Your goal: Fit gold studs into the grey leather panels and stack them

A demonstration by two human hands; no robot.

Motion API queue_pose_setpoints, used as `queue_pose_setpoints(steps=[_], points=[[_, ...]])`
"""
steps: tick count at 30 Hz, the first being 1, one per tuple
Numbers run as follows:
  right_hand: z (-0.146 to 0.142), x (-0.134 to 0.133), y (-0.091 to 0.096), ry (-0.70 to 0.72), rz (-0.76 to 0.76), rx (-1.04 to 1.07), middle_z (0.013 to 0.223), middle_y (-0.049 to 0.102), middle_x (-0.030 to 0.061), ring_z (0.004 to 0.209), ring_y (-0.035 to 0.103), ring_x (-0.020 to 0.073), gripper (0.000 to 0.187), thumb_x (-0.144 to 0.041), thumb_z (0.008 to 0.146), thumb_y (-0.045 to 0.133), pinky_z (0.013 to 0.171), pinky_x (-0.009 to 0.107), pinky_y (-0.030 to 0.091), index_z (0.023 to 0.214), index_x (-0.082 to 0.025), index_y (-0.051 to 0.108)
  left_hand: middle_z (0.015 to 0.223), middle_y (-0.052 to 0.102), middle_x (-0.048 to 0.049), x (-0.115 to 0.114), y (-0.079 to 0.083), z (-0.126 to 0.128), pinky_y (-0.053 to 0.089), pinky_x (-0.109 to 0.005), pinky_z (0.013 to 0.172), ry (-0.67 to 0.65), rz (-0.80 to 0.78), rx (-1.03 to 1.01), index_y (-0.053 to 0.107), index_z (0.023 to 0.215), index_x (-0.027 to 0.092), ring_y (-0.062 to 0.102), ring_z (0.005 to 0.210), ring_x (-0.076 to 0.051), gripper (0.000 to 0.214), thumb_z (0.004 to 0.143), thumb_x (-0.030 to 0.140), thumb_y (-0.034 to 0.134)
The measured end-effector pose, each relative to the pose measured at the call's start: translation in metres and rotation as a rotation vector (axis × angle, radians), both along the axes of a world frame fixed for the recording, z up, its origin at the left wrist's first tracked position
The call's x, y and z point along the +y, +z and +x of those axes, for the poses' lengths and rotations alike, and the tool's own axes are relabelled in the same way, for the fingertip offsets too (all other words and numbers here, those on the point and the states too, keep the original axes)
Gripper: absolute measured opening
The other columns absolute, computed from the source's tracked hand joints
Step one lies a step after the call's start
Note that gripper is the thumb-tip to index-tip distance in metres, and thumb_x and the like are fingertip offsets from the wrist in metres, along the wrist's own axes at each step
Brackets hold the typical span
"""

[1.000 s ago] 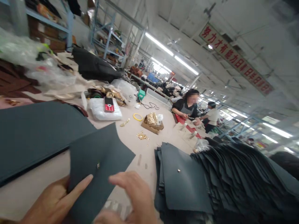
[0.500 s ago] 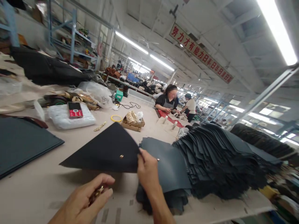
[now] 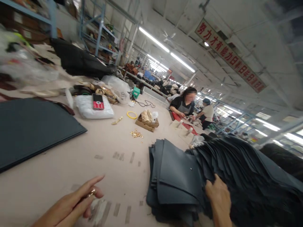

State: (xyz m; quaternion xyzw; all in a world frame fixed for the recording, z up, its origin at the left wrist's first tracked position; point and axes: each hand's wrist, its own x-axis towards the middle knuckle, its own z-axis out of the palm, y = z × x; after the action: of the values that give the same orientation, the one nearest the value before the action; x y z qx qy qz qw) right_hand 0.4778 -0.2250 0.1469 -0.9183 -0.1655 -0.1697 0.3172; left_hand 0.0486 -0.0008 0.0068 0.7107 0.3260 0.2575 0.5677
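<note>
Over the lower left of the table, my left hand [image 3: 75,201] is curled around small gold metal pieces [image 3: 92,192], partly hidden by its fingers. My right hand [image 3: 219,195] has its fingers closed at the edge of the fanned stack of dark leather-like sheets [image 3: 239,160]; the sheet edge in its grip is partly covered. Just left of that hand lies a smaller stack of dark sheets [image 3: 177,176], the upper one bearing a small shiny stud [image 3: 191,169]. A loose pile of gold pieces [image 3: 136,133] lies farther back on the table.
Another dark stack [image 3: 35,126] covers the left side. Behind are a phone [image 3: 98,101] on a white plastic packet [image 3: 82,108], a yellow ring [image 3: 132,114] and a cardboard box of gold parts [image 3: 144,125]. Across the table a person [image 3: 184,104] works beside red material [image 3: 184,123].
The dark sheet is no longer held up in my right hand, which moved right to the fanned stack. The gold pile is uncovered. My left hand stays low, and the view has turned left.
</note>
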Motion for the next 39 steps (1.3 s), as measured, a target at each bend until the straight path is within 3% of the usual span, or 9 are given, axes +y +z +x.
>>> queue_pose_setpoints(steps=[3, 6, 9, 11, 15, 18, 25, 30, 39], points=[[-0.039, 0.024, -0.009, 0.034, -0.155, -0.061, 0.117, 0.068, 0.0226, 0.107, 0.063, 0.0449, 0.066, -0.053, 0.074, 0.048, 0.089, 0.059, 0.049, 0.123, -0.013, 0.066, 0.111, 0.064, -0.0007, -0.007, 0.037, -0.006, 0.051, -0.032, 0.086, -0.146, -0.029, 0.011, 0.026, 0.150, 0.036, 0.063, 0.081, -0.016, 0.050, 0.100, 0.043, 0.031], [-0.098, 0.069, -0.025, 0.451, -0.131, 0.078, 0.105, 0.075, 0.0097, 0.099, 0.070, 0.0375, 0.048, -0.059, 0.075, 0.059, 0.085, 0.049, 0.056, 0.108, -0.027, 0.073, 0.114, 0.062, -0.0043, -0.007, 0.062, -0.005, 0.050, -0.031, 0.084, -0.188, -0.025, -0.045, 0.018, 0.153, 0.027, 0.061, 0.082, -0.014, 0.055, 0.100, 0.031, 0.031], [-0.172, 0.116, -0.041, 1.088, -0.043, 0.135, 0.098, 0.077, 0.0057, 0.089, 0.073, 0.0249, 0.027, -0.042, 0.085, 0.063, 0.078, 0.031, 0.060, 0.102, -0.025, 0.074, 0.117, 0.063, -0.0047, -0.006, 0.068, -0.009, 0.048, -0.029, 0.085, -0.181, 0.060, -0.023, 0.012, 0.154, 0.026, 0.060, 0.082, -0.013, 0.057, 0.100, 0.028, 0.030], [-0.217, 0.143, -0.046, 1.364, 0.034, 0.107, 0.094, 0.076, 0.0046, 0.080, 0.073, 0.0189, 0.021, -0.027, 0.088, 0.062, 0.072, 0.026, 0.060, 0.106, -0.024, 0.071, 0.119, 0.064, -0.0050, -0.006, 0.072, -0.015, 0.047, -0.030, 0.089, -0.188, 0.126, 0.012, 0.009, 0.154, 0.025, 0.061, 0.086, -0.014, 0.057, 0.100, 0.026, 0.030], [-0.269, 0.178, -0.044, 1.653, 0.142, 0.158, 0.088, 0.073, 0.0037, 0.075, 0.070, 0.0152, 0.025, -0.013, 0.090, 0.056, 0.068, 0.023, 0.058, 0.109, -0.024, 0.067, 0.123, 0.064, -0.0107, -0.001, 0.081, -0.030, 0.043, -0.037, 0.099, -0.171, 0.168, 0.043, 0.009, 0.154, 0.020, 0.060, 0.110, -0.022, 0.061, 0.099, 0.024, 0.034], [-0.281, 0.190, -0.042, 1.809, 0.103, 0.289, 0.089, 0.072, 0.0042, 0.079, 0.070, 0.0163, 0.028, -0.011, 0.091, 0.053, 0.069, 0.024, 0.058, 0.110, -0.025, 0.068, 0.115, 0.067, -0.0138, 0.008, 0.081, -0.041, 0.045, -0.042, 0.095, -0.165, 0.111, 0.043, 0.015, 0.154, 0.016, 0.062, 0.105, -0.027, 0.063, 0.096, 0.024, 0.039], [-0.290, 0.208, -0.046, 1.904, 0.013, 0.537, 0.086, 0.074, 0.0004, 0.076, 0.070, 0.0141, 0.025, -0.016, 0.092, 0.057, 0.069, 0.021, 0.057, 0.107, -0.030, 0.072, 0.079, 0.065, 0.0003, 0.025, 0.040, -0.052, 0.041, -0.021, 0.053, -0.379, -0.568, -0.491, 0.022, 0.152, 0.024, 0.060, 0.057, -0.011, 0.077, 0.090, 0.050, 0.061], [-0.296, 0.212, -0.050, 1.845, -0.099, 0.527, 0.081, 0.074, 0.0001, 0.070, 0.068, 0.0131, 0.019, -0.022, 0.091, 0.058, 0.066, 0.020, 0.055, 0.096, -0.027, 0.075, 0.080, 0.065, 0.0009, 0.030, 0.029, -0.055, 0.032, -0.018, 0.045, -0.426, -0.645, -0.514, 0.020, 0.152, 0.025, 0.056, 0.051, -0.008, 0.081, 0.089, 0.053, 0.063], [-0.301, 0.214, -0.058, 1.776, -0.206, 0.637, 0.078, 0.071, 0.0018, 0.070, 0.066, 0.0148, 0.020, -0.023, 0.091, 0.053, 0.065, 0.023, 0.052, 0.087, -0.023, 0.073, 0.080, 0.059, 0.0004, 0.030, 0.028, -0.057, 0.034, -0.019, 0.048, -0.439, -0.556, -0.388, 0.011, 0.155, 0.024, 0.048, 0.052, -0.009, 0.083, 0.092, 0.057, 0.054]])
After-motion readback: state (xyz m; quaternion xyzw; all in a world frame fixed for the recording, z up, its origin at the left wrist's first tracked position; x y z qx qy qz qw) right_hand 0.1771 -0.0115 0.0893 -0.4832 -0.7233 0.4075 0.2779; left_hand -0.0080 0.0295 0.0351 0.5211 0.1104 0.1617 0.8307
